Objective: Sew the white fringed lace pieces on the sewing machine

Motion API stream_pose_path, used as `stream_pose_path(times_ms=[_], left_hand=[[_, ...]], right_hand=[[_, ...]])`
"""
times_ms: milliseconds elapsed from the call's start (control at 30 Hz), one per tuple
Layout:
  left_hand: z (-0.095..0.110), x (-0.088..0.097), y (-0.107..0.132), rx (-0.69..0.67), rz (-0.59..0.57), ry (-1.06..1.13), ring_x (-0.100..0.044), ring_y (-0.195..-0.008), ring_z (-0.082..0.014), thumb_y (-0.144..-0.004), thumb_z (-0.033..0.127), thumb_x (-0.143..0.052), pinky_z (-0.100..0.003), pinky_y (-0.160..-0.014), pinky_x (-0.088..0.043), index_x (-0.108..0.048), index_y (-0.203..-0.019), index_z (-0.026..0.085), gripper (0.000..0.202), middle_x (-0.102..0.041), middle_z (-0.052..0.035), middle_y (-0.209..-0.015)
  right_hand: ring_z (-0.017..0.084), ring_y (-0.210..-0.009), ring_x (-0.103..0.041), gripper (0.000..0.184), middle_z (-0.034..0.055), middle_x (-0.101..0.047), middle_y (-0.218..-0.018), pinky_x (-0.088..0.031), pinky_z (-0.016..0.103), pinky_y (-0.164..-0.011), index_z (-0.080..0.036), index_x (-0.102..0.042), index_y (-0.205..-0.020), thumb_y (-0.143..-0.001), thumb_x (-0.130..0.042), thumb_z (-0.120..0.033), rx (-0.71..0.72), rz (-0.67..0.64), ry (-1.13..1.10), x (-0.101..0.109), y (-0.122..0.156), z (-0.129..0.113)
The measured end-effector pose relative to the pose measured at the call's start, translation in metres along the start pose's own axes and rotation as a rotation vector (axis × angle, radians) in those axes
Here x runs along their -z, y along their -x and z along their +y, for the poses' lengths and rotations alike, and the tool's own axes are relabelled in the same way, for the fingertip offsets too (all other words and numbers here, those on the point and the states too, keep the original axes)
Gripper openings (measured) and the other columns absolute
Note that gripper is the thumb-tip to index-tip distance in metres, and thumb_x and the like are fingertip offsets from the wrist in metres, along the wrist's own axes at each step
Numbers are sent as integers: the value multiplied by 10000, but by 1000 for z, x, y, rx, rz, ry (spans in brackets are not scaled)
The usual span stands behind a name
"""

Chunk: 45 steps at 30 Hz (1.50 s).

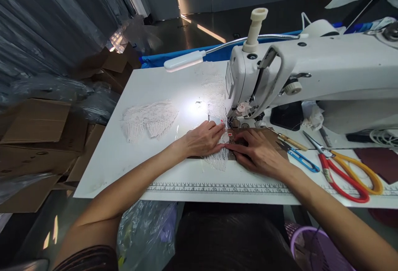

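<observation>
White fringed lace (217,163) lies over a flat brown piece (276,140), possibly fabric, below the needle area of a white sewing machine (238,76). My left hand (203,138) rests flat on the lace, its fingers stretched toward the presser foot (230,121). On the brown piece, just right of the lace, my right hand (256,150) presses down with fingers spread and one fingertip reaching the lace edge. The needle tip is too small to make out. Another lace piece (151,117) lies to the left on the white table (124,167).
Blue thread snips (301,159), a wooden-handled awl (292,141) and scissors (345,171) with red and yellow handles lie at right. A ruler tape (217,189) runs along the front edge. A lamp (185,60) hangs above; cardboard boxes (37,138) stand left, a purple basket (311,242) below.
</observation>
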<state>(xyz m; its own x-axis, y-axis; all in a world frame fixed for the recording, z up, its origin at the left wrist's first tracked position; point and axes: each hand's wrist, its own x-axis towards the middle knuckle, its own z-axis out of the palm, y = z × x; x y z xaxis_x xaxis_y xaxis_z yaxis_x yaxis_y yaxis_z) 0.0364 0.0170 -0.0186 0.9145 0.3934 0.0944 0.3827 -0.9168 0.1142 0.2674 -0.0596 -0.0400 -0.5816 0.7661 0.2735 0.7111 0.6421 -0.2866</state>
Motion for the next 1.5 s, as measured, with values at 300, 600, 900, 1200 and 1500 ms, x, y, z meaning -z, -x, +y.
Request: stream_pose_path(times_ms=[300,600,900,1200,1500], left_hand=[[3,-2,-13,106,30,-23,-514,-1109,-312,-1015,386,-343,-465,-969,-333,-553,-1289,85,458,-493,-195,-1432],[4,-4,-7,147,37,28,-477,-1210,-318,-1002,409,-364,-502,-1048,-260,-518,-1329,100,475,-438,-192,-1492],[2,-12,-7,151,111,55,-464,-1257,-323,-996,374,-388,-523,-1027,-318,-525,-1341,110,456,-458,-163,-1488],[6,-12,-4,171,127,36,-467,-1248,-321,-977,314,-417,-551,-1038,-308,-518,-1368,134,443,-490,-150,-1464],[6,-14,-6,186,153,35,-478,-1245,-318,-977,315,-407,-566,-1063,-285,-549,-1319,106,425,-499,-153,-1454]], right_hand=[[293,-988,-544,319,138,-595,-1141,-452,461,-842,-256,-679,-1223,-943,-528,-250,9,47,18,0,-4,11],[284,-1000,-547,308,127,-597,-1132,-442,461,-872,-269,-684,-1223,-956,-531,-278,-14,61,-5,-1,-4,10],[280,-997,-571,309,123,-599,-1146,-466,455,-848,-271,-681,-1237,-959,-547,-287,-15,90,-43,-4,-3,13],[273,-987,-575,353,119,-591,-1133,-482,466,-837,-275,-632,-1307,-971,-522,-284,3,109,-37,-5,-2,14],[278,-968,-568,337,130,-582,-1125,-492,484,-833,-260,-645,-1284,-979,-503,-280,-37,79,-19,-2,-4,9]])
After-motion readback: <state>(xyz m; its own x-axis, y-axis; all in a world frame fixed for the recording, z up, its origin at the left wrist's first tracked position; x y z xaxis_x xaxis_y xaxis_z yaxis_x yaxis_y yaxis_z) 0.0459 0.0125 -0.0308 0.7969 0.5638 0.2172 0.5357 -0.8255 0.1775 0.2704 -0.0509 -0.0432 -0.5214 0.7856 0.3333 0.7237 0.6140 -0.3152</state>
